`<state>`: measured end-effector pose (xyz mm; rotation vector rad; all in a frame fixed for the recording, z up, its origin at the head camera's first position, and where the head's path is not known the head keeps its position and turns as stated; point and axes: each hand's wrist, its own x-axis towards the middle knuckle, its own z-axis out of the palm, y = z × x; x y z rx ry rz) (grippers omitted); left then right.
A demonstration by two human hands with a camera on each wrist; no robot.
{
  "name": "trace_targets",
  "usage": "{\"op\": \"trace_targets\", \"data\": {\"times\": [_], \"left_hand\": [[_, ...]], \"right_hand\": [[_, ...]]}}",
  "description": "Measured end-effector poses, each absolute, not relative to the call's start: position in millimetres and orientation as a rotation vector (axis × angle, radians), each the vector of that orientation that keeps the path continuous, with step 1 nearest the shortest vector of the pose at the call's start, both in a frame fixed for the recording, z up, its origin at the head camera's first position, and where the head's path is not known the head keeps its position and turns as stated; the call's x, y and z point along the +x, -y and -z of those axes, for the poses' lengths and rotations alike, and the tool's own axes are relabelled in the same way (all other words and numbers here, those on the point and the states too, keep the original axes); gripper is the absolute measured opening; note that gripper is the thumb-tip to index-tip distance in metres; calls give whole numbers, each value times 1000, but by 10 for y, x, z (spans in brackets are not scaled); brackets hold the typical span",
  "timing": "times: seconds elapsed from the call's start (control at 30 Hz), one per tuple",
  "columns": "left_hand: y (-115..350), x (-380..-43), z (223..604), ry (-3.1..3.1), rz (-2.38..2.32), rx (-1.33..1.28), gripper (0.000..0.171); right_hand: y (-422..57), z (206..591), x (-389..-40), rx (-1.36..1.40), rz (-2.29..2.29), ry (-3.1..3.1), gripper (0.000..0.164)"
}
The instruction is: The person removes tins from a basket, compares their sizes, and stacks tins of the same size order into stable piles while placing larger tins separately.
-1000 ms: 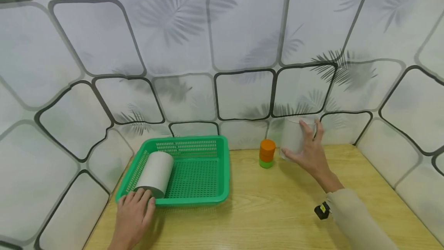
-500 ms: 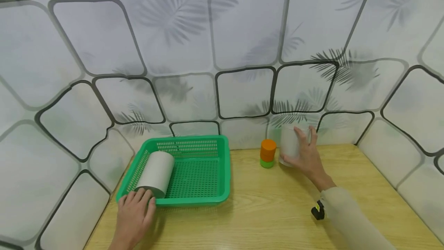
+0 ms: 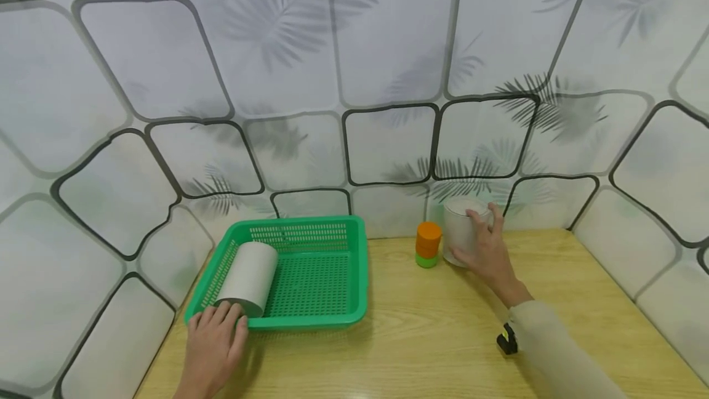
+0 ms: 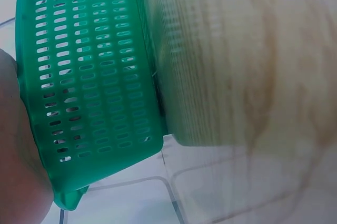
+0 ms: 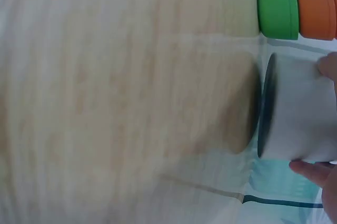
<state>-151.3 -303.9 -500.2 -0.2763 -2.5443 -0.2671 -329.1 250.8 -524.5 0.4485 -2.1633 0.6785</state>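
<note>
A white cylinder [image 3: 462,231] stands nearly upright at the table's back edge, and my right hand [image 3: 490,254] grips it from the right side, thumb in front and fingers near its top. In the right wrist view the cylinder's dark bottom rim [image 5: 267,105] is very close to the tabletop; whether it touches I cannot tell. My left hand [image 3: 213,343] holds the near left rim of a green basket [image 3: 310,321], its fingers hooked over the edge with the tips hidden. Inside that basket, a second white cylinder [image 3: 249,276] lies on its side at the left.
Just left of the held cylinder is a small stack of orange pieces [image 3: 429,239] on a green piece [image 3: 426,261]. Patterned cloth walls [image 3: 388,146] enclose the wooden table [image 3: 421,337] at the back and sides.
The right hand has brought the white cylinder down and slightly left, closer to the orange and green stack, and its top now shows. The left hand and the basket have stayed put.
</note>
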Motion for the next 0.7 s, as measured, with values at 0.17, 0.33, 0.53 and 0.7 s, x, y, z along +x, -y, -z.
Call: {"op": "trace_targets", "data": {"times": [0.17,0.33,0.53,0.7], "left_hand": [[3029,-1505,5006,2540,274,-281,10],[3027,-1498,5004,2535,278,-287,10],[3032,-1514,4996,2532,275,-302,12],[3029,-1505,4991,2538,277,-291,13]], "right_hand": [[-2484,5259,-3254,459,-645,2146,74],[-2485,5253,-3211,474,-657,2126,69],[-2513,5227,-3140,475,-678,2142,68],[-2533,5186,-3094,475,-652,2169,67]]}}
